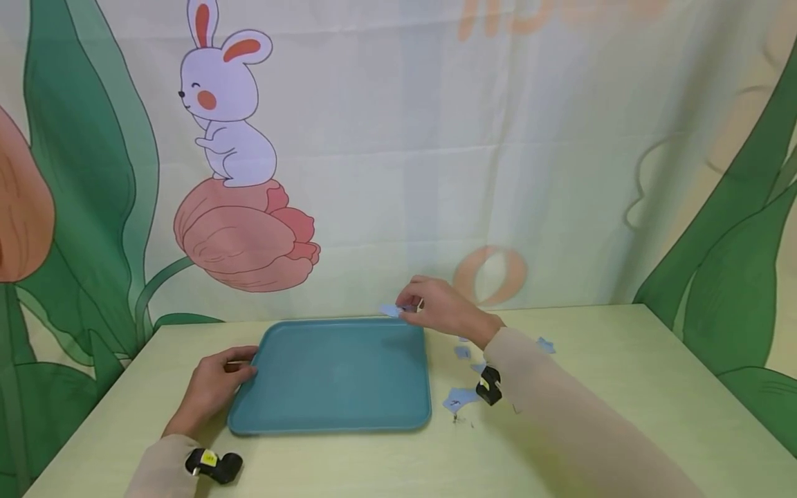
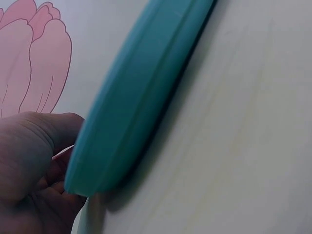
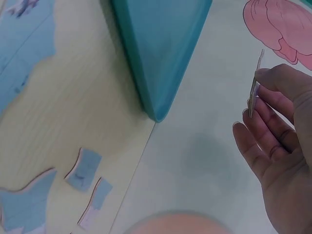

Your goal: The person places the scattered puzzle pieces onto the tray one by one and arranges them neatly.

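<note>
A teal tray (image 1: 336,377) lies flat on the table. My left hand (image 1: 214,384) is at its left side, thumb and fingers gripping the rim; in the left wrist view a finger goes out of sight behind the tray wall (image 2: 126,107). Above the tray's far right corner, my right hand (image 1: 438,304) pinches a light blue puzzle piece (image 1: 390,310). The right wrist view shows that thin piece (image 3: 254,90) edge-on between thumb and fingers. Several blue puzzle pieces (image 1: 459,399) lie right of the tray, some partly hidden by the right arm.
One more blue piece (image 1: 545,345) lies farther right, beyond the forearm. Tiny dark bits (image 1: 456,418) are near the tray's front right corner. A printed curtain (image 1: 386,173) with a rabbit and tulips hangs along the table's (image 1: 623,387) back edge.
</note>
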`<state>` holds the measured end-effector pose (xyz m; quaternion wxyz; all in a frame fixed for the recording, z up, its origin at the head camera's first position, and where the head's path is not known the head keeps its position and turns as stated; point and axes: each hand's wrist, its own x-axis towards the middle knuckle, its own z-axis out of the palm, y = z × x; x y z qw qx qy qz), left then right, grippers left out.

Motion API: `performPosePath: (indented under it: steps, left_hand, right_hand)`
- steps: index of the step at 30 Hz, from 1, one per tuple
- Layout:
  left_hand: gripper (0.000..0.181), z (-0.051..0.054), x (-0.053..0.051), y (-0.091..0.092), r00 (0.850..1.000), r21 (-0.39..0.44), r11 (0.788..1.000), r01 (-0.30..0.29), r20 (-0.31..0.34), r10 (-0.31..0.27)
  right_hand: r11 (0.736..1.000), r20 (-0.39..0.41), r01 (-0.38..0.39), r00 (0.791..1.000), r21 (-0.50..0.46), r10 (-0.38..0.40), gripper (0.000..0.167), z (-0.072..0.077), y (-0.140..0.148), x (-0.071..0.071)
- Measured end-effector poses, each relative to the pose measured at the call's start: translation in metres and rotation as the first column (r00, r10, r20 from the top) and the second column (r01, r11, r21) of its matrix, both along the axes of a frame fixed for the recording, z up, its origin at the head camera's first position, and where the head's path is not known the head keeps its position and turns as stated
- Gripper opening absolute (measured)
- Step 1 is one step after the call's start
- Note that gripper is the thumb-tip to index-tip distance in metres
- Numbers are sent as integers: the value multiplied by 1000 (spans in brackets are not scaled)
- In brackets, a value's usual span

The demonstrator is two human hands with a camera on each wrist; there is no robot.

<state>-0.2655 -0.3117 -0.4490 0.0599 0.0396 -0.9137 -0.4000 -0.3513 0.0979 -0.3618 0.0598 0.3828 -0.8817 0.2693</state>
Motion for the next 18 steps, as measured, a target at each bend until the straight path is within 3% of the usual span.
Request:
performPosePath:
  steps: [6,18]
  left_hand:
    - [44,-2,0,0,1000,9,1000,-16,13,16]
    - [45,-2,-1,-3,1000,19,1000,8,-2,-8]
  right_hand:
    - [1000,17,2,1000,-2,-2,16,5,-18,-5]
    - [999,47,-14,999,34,12,15,6,-50,-7]
